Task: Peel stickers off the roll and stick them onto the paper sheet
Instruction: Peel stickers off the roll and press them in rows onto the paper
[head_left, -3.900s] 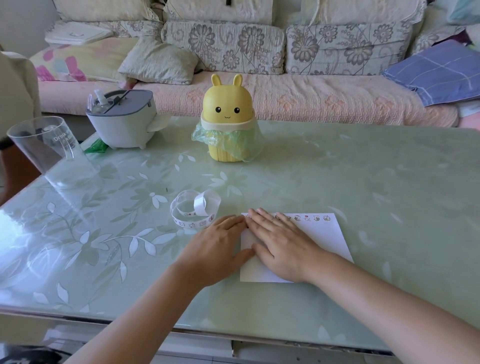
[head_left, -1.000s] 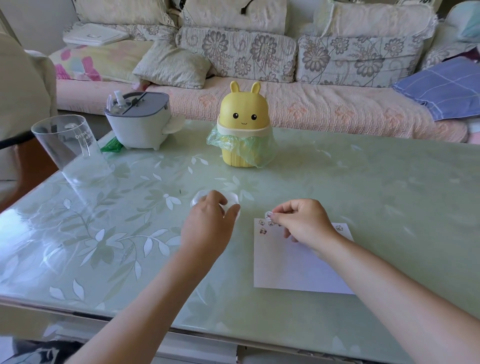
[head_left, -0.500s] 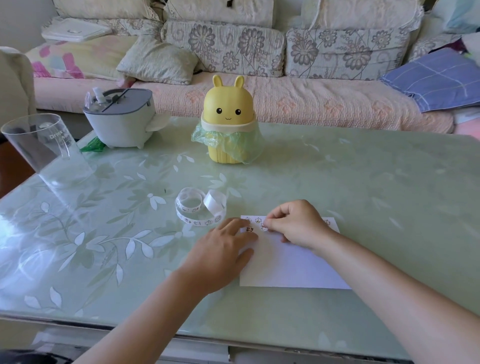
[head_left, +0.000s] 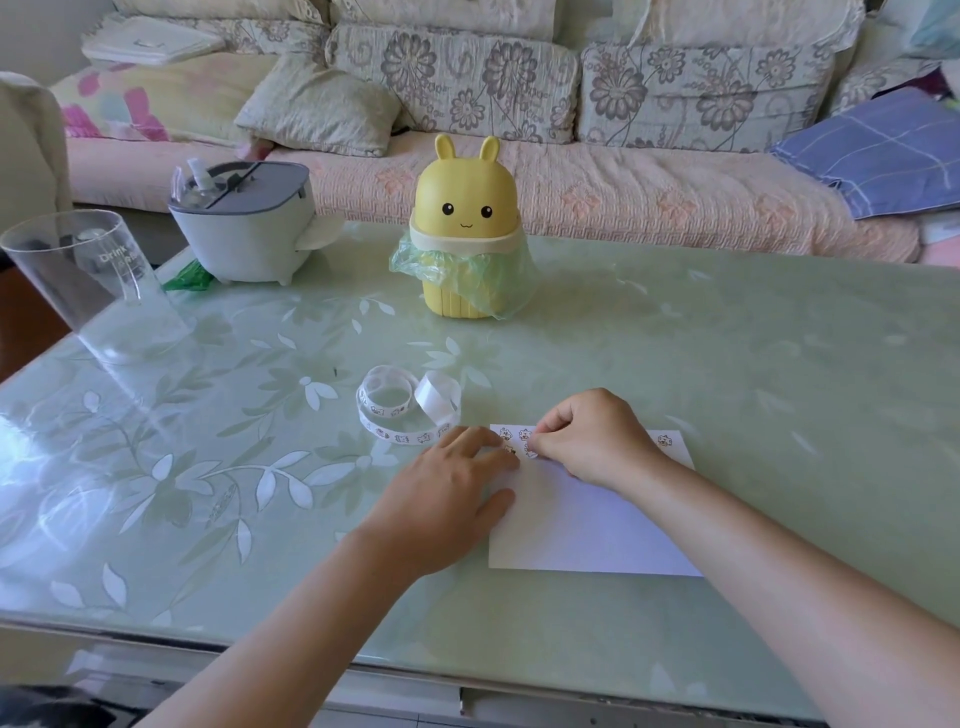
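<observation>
A white paper sheet (head_left: 587, 525) lies flat on the green glass table (head_left: 727, 374), with small cartoon stickers along its top edge and a second row begun at the top left. The sticker roll (head_left: 400, 410), a loose white strip curled into loops, lies just left of the sheet. My left hand (head_left: 447, 493) rests flat on the sheet's left edge, fingers straight. My right hand (head_left: 592, 441) is curled over the sheet's upper left, its fingertips pinching a sticker (head_left: 531, 451) down onto the paper in the second row.
A yellow rabbit-shaped bin (head_left: 467, 234) with a green bag stands at the table's middle back. A grey-and-white appliance (head_left: 244, 228) and a clear plastic cup (head_left: 88, 286) stand at the back left. A sofa (head_left: 571, 171) runs behind the table.
My left hand left the roll and came down flat on the sheet's left edge. My right hand carried a sticker down to the second row at the sheet's top left.
</observation>
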